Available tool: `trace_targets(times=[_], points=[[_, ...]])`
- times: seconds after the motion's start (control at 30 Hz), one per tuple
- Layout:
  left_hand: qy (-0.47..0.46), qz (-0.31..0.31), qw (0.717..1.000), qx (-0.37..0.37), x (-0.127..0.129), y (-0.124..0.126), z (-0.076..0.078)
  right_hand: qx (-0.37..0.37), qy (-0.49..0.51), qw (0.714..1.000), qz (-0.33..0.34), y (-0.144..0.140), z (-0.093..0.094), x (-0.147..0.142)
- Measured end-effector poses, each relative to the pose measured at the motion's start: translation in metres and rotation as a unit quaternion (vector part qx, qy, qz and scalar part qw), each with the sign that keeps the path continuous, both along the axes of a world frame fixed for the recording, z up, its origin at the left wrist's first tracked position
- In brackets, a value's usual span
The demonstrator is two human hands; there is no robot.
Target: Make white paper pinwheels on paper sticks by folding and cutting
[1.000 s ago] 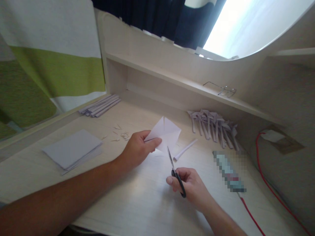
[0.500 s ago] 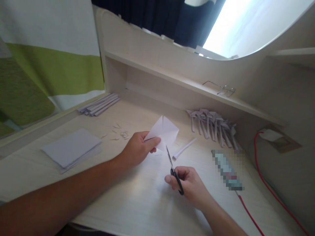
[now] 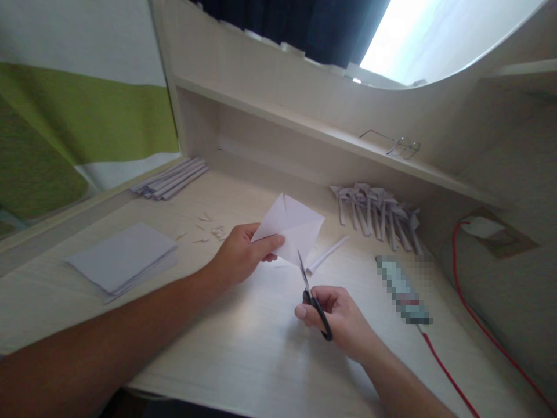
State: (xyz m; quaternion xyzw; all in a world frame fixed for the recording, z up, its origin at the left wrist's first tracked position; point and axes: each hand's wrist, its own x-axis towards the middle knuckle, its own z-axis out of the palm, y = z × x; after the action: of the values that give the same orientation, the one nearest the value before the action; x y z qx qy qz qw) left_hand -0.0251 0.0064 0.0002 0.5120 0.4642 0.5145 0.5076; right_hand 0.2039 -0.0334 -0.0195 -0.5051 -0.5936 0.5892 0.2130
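Note:
A square sheet of white paper (image 3: 296, 223) is pinched at its left corner between the thumb and fingers of my left hand (image 3: 243, 252). Creases cross it, and a slit runs in from its top corner. My right hand (image 3: 339, 319) is closed on black-handled scissors (image 3: 314, 305), thumb and fingers at the handles. The blade tips point up to the paper's lower corner; whether they touch it I cannot tell. Just behind the scissors a rolled paper stick (image 3: 328, 254) lies on the desk.
To the left lie a stack of paper (image 3: 124, 255), several rolled paper sticks (image 3: 172, 179) and small pale bits (image 3: 213, 231). Finished-looking paper pinwheels (image 3: 374, 209) stand in a row at the back right. A pixelated phone (image 3: 402, 290) with a red cable (image 3: 448, 368) lies right; glasses (image 3: 400, 145) rest on the shelf.
The paper has turned slightly in my left hand's grip, its right corner swinging outward. My right hand and the scissors have shifted a little to the right. The camera view has tilted slightly.

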Motion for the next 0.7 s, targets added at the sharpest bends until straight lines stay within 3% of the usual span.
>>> trace_targets(times=[0.33,0.7], points=[[-0.116,-0.083,0.99,-0.015,-0.002,0.002,-0.011,-0.018,0.043,0.999,0.019,-0.002,0.003,0.003],[-0.089,-0.075,0.993,0.018,-0.003,0.003,-0.016,-0.009,0.05,0.998,0.035,-0.002,0.007,0.003]])
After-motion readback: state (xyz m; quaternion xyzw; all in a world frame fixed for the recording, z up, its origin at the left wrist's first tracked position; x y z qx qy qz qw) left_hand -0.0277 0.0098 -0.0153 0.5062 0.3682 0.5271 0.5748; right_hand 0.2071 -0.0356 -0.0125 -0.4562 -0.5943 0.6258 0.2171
